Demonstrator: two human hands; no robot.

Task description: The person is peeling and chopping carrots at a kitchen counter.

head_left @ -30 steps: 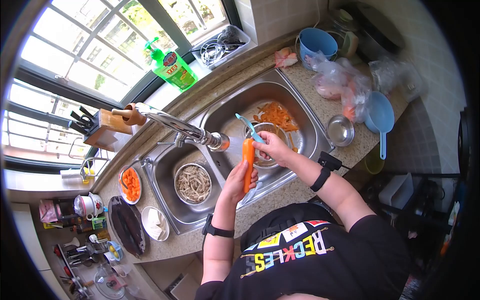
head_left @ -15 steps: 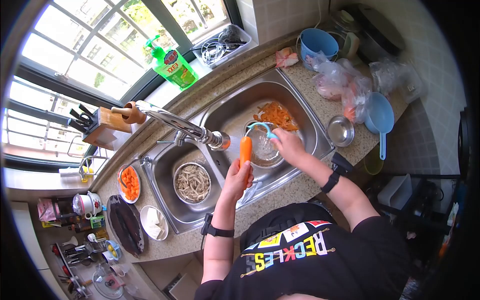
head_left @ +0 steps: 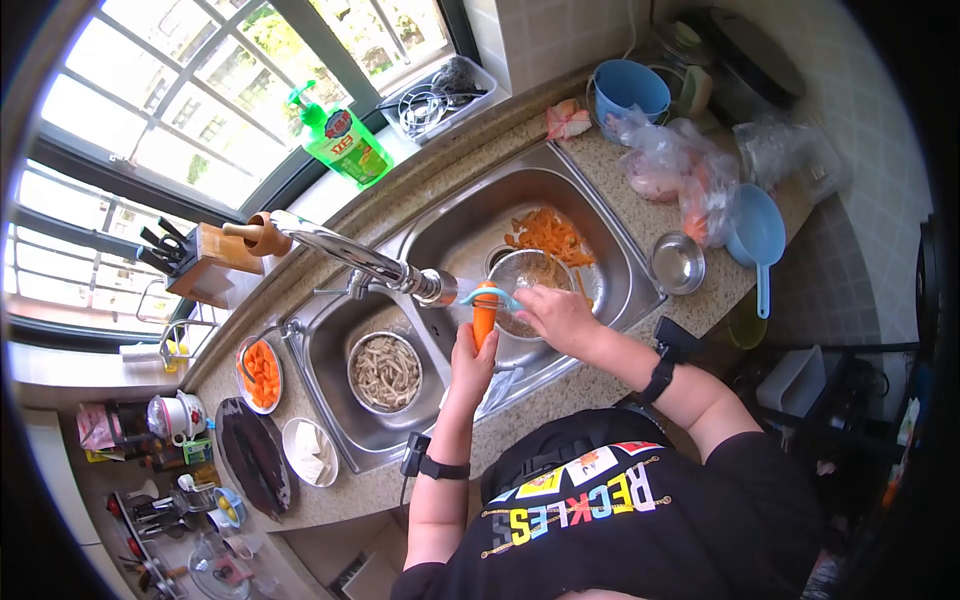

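My left hand (head_left: 474, 362) is closed round the lower part of an orange carrot (head_left: 484, 322), which points up over the right sink basin (head_left: 610, 225). In my right hand (head_left: 556, 316) is a light blue peeler (head_left: 508, 300), its head lying across the upper part of the carrot. Below the hands, a clear bowl (head_left: 548, 262) stands in the basin, partly hidden by my right hand. Orange peelings (head_left: 548, 232) lie behind the bowl. The faucet (head_left: 425, 285) ends just left of the carrot.
A bowl of pale strips (head_left: 386, 372) stands in the left basin. Cut carrot (head_left: 262, 376) fills a dish beside a white bowl (head_left: 300, 440) and a dark board (head_left: 248, 455). Rightward are a metal bowl (head_left: 678, 264), a blue ladle (head_left: 756, 225) and plastic bags (head_left: 680, 170).
The peeler has moved left and down, from near the carrot's tip onto its upper side. My right hand has come closer to my left, and the carrot sits slightly lower.
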